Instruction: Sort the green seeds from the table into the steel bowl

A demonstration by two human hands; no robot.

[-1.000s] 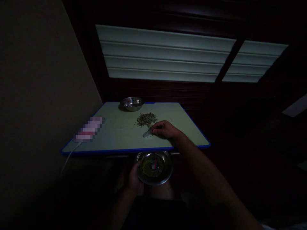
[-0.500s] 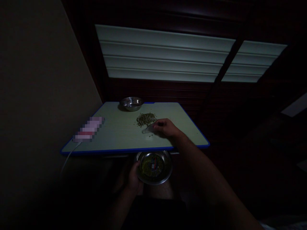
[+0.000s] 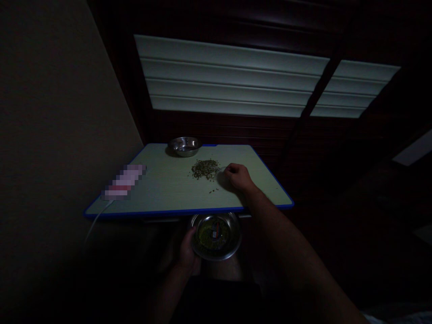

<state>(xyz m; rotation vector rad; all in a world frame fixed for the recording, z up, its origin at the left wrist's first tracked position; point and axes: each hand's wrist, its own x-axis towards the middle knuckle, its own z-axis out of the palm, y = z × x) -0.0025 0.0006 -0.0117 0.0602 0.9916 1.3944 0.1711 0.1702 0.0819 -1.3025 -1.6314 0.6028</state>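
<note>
My left hand (image 3: 189,249) grips the rim of a steel bowl (image 3: 232,249) below the table's front edge. Green grains and a dark, label-like patch show inside that bowl. On the table lies a loose pile of small brownish-green grains (image 3: 204,168), like beans. My right hand (image 3: 238,176) is closed at the pile's right side, pinching a translucent, spoon-like piece (image 3: 221,170) whose tip reaches the pile's edge. The piece is faint in the dim light. A few stray grains (image 3: 213,191) lie nearer the front edge.
A second steel bowl (image 3: 185,147) stands at the back left of the pale, blue-edged table (image 3: 162,189). At the left edge lies a pink, blurred-out object (image 3: 124,182) with a white cable (image 3: 97,220). Behind is a dark wooden slatted panel (image 3: 222,121).
My right hand has moved slightly up and to the right, and the translucent piece now points at the pile's right edge instead of reaching in front of it. My left hand stays on the bowl.
</note>
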